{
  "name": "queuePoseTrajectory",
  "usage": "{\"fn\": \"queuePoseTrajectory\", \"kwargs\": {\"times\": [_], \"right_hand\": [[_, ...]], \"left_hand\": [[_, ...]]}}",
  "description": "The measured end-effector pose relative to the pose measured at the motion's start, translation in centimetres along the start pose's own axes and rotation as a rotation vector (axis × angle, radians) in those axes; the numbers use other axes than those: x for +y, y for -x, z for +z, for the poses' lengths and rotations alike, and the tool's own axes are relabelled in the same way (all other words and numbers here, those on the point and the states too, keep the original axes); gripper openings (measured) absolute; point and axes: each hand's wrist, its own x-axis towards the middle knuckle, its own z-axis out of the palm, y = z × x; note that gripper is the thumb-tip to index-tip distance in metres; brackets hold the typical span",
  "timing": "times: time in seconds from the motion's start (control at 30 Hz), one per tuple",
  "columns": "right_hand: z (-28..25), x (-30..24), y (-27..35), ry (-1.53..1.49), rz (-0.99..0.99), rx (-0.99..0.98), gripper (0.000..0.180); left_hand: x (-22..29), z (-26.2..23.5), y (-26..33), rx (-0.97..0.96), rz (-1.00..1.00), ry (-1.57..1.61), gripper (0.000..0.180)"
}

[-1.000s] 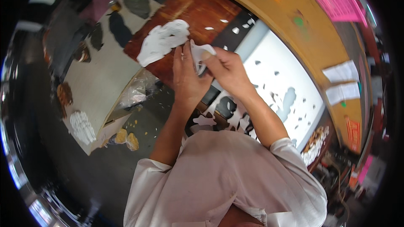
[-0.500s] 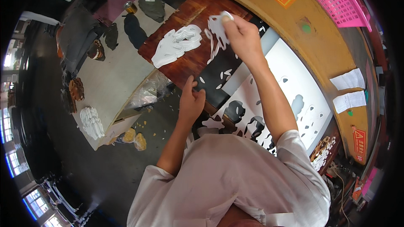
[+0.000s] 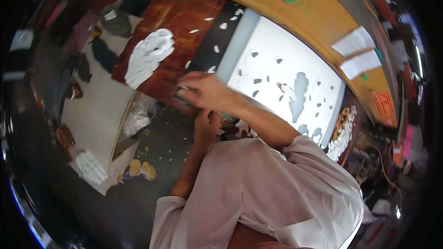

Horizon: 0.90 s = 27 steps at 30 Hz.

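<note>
My right hand (image 3: pixel 203 90) is blurred, its arm crossing in front of my chest and its fingers curled at the near edge of the red-brown board (image 3: pixel 194 11). A small dark shape shows at its fingertips; I cannot make out what it is. Close below its wrist is my left hand (image 3: pixel 206 123), fingers bent and partly hidden. A stack of white cut-out pieces (image 3: pixel 150 57) lies on the board, left of my right hand. To the right, a white sheet (image 3: pixel 272 71) with many holes cut through it lies on the work surface.
Small white scraps (image 3: pixel 216 49) dot the black strip beside the board. A pale table (image 3: pixel 92 115) at left bears dark pieces and a white stack (image 3: pixel 91 166). A yellow beam (image 3: pixel 277 7) runs behind the sheet. More white scraps (image 3: pixel 341 143) lie heaped at right.
My right hand has come down and toward me from above the board. The white piece with holes that it held no longer shows. My view has shifted right, and both hands are now close together.
</note>
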Motion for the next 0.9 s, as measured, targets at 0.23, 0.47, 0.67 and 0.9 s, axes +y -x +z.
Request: {"fn": "queuePoseTrajectory", "kwargs": {"times": [0.23,0.47,0.67,0.9], "right_hand": [[-12.9,6.4,14.5,-0.064,0.787,0.416,0.029],[-7.1,5.1,18.1,0.084,0.641,0.473,0.041],[-11.1,7.7,15.8,0.044,0.618,0.352,0.037],[-11.7,13.5,10.5,0.266,0.41,0.321,0.04]], "left_hand": [[3.9,4.5,-5.9,0.042,0.515,-0.687,0.04],[6.9,8.5,-15.1,-0.054,0.211,-0.856,0.037],[9.6,8.9,-18.4,-0.287,0.102,-0.712,0.035],[10.6,9.6,-18.6,-0.265,-0.124,-0.238,0.027]]}}
